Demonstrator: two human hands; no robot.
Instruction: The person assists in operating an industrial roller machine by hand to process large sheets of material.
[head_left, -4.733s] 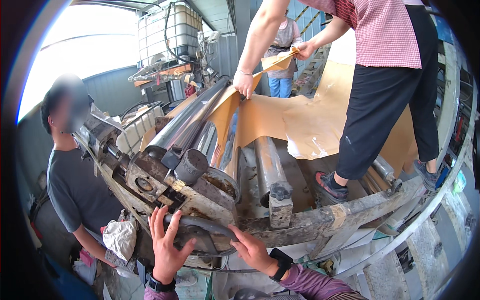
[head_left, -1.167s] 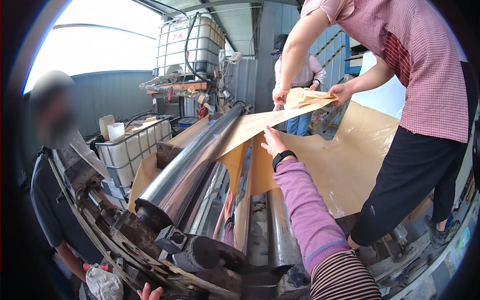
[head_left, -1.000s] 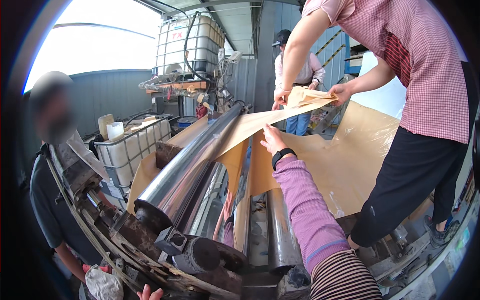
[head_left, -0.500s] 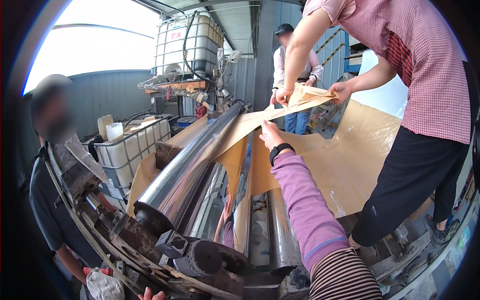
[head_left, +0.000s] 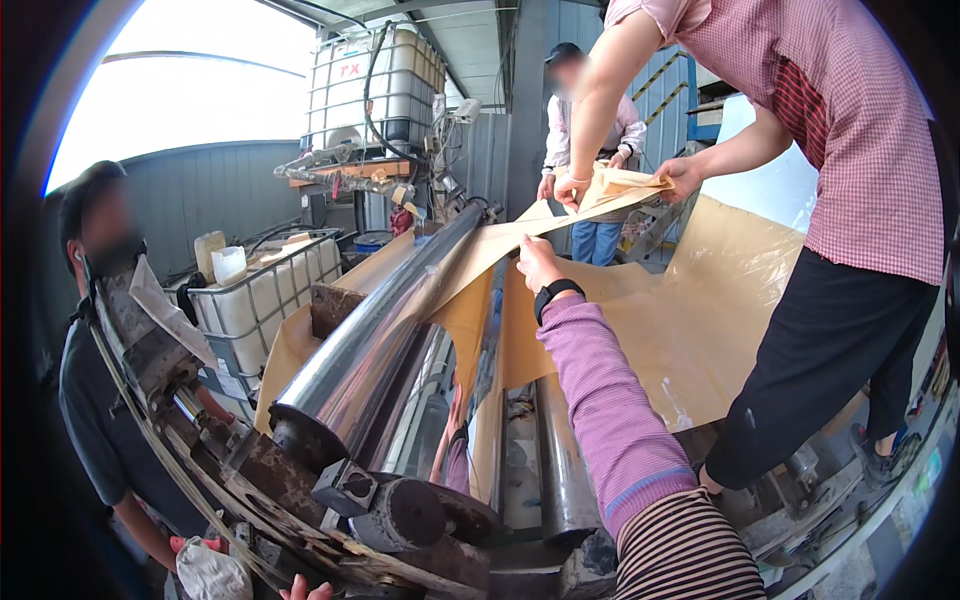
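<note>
Brown paper point(head_left: 492, 248) runs from the shiny roller point(head_left: 375, 325), at eight o'clock from the right hand point(head_left: 540, 263), to a co-worker's hands point(head_left: 684, 178) at two, its lower edge at the bent fingertips. The left hand point(head_left: 303, 591) shows only fingertips, at seven o'clock in view; whether either pinches, I cannot tell.

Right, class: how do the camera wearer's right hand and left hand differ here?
The right hand reaches forward and appears to pinch the edge of the brown sheet; the left hand is low at the picture's bottom edge. The right hand shows with its black wristband; the left hand is mostly cut off. Both are bare.
</note>
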